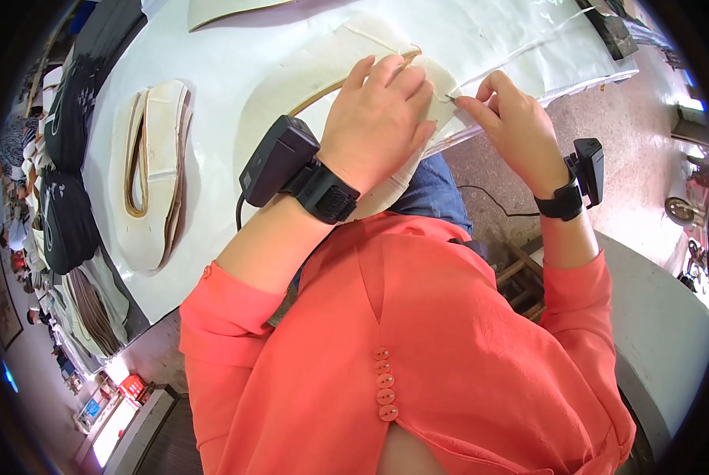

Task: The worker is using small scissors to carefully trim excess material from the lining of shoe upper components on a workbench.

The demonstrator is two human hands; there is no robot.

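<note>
A flat cream cloth piece (274,91) lies on the white-covered table in front of me, with a long opening edged in brown. My left hand (382,111) is closed over its near right part, fingers curled and pressed together on the cloth; the fingertips are partly hidden. At the piece's right edge, my right hand (513,115) pinches with thumb and forefinger. A thin, dark, needle-like thing (450,97) shows at those fingertips, touching or very close to the cloth. Each wrist wears a black strap with a box-shaped device.
Several similar cream pieces (164,146) lie stacked on the table to the left. Another cream piece (228,11) is at the far edge. Black bundles (66,218) line the left side. A black cord (493,212) hangs beyond the table's right edge, near a wooden frame (521,277).
</note>
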